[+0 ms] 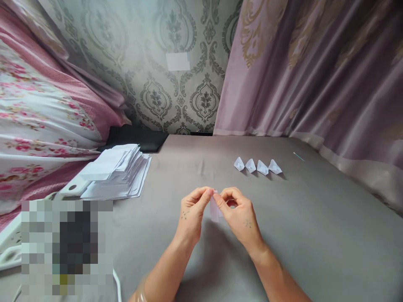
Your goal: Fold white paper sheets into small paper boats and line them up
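Observation:
A small piece of folded paper (214,212), pale pinkish white, is pinched at its top edge between my two hands. My left hand (194,209) grips it with thumb and index finger from the left. From the right, my right hand (237,209) pinches the same edge, its fingers curled. The lower part of the paper hangs down between the hands, above the grey surface. Beyond my right hand stand several folded white paper boats (262,167) in a row. The fingers hide part of the paper's folds.
A tall stack of white paper sheets (116,172) lies at the left, near a black flat item (151,141) and a white power strip (74,186). A thin green-and-white stick (299,156) rests at the right. Curtains (267,84) border the grey cloth surface (315,218).

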Available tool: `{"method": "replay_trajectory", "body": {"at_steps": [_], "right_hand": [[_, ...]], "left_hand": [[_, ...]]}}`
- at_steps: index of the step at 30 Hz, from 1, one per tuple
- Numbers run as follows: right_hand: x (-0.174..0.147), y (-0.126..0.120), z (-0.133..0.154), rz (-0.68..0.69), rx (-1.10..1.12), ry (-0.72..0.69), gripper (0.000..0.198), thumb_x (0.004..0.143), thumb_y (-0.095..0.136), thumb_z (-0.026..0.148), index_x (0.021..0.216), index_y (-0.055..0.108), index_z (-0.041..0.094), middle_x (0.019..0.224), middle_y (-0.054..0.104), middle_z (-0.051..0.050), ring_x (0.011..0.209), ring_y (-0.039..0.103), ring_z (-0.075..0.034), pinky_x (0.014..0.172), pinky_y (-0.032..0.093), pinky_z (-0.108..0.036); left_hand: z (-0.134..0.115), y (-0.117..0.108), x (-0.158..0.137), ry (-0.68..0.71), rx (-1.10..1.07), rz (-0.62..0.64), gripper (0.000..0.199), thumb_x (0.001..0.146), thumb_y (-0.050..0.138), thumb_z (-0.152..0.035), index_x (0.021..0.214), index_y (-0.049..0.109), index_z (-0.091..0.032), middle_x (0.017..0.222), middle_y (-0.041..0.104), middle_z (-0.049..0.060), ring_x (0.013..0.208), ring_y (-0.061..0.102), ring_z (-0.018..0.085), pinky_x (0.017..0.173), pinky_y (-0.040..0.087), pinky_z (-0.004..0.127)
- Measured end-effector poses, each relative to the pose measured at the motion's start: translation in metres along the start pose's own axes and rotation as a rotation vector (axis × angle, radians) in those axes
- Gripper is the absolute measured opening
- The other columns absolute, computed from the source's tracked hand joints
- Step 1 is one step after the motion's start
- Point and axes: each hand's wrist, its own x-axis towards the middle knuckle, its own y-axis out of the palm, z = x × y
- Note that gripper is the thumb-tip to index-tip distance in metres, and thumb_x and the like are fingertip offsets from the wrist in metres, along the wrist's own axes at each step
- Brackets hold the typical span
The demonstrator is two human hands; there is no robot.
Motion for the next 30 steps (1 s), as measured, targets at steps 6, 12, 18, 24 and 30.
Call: {"method": "replay_trajectory", "body": {"at_steps": [6,12,18,24,30], "right_hand": [[0.0008,-0.0003,0.0035,0.162,0.265,0.182,0.023,0.075,0.067,0.038,0.086,0.067,0.018,0.087,0.070,-0.004,0.080,0.063,-0.016,0.074,0.050,-0.027],[0.0001,0.0020,0.0037,0.139,0.265,0.221,0.022,0.073,0.068,0.038,0.078,0.068,0.016,0.077,0.070,-0.004,0.072,0.064,-0.016,0.068,0.051,-0.027],[0.0016,0.0010,-0.0015,0.091,0.313,0.176,0.023,0.075,0.067,0.038,0.080,0.066,0.016,0.077,0.068,-0.003,0.071,0.062,-0.015,0.066,0.050,-0.026],[0.0000,0.0012,-0.0020,0.109,0.316,0.184,0.031,0.075,0.067,0.037,0.100,0.065,0.018,0.072,0.065,0.000,0.068,0.060,-0.013,0.066,0.049,-0.025],[-0.0013,0.0031,-0.0022,0.152,0.252,0.109,0.029,0.079,0.063,0.036,0.102,0.068,0.020,0.076,0.064,-0.001,0.070,0.059,-0.014,0.069,0.050,-0.027]], "left_hand": [[-0.0018,0.0015,-0.0020,0.035,-0.057,0.013,0.015,0.077,0.068,-0.031,0.074,0.068,-0.016,0.076,0.061,0.000,0.077,0.052,0.011,0.074,0.040,0.021],[0.0000,0.0011,-0.0033,-0.017,-0.081,-0.055,0.020,0.075,0.068,-0.036,0.073,0.065,-0.017,0.073,0.061,-0.001,0.069,0.051,0.010,0.066,0.040,0.021],[-0.0054,0.0021,-0.0035,-0.085,-0.051,-0.002,0.020,0.071,0.072,-0.032,0.081,0.069,-0.016,0.081,0.065,0.003,0.076,0.055,0.013,0.073,0.041,0.024],[-0.0053,0.0023,-0.0034,-0.098,-0.060,-0.044,0.016,0.068,0.073,-0.030,0.069,0.066,-0.016,0.071,0.062,-0.001,0.065,0.051,0.009,0.068,0.040,0.022],[-0.0036,-0.0002,-0.0026,-0.100,-0.070,-0.065,0.014,0.069,0.070,-0.027,0.066,0.063,-0.015,0.067,0.059,-0.002,0.062,0.049,0.008,0.064,0.039,0.022]]}}
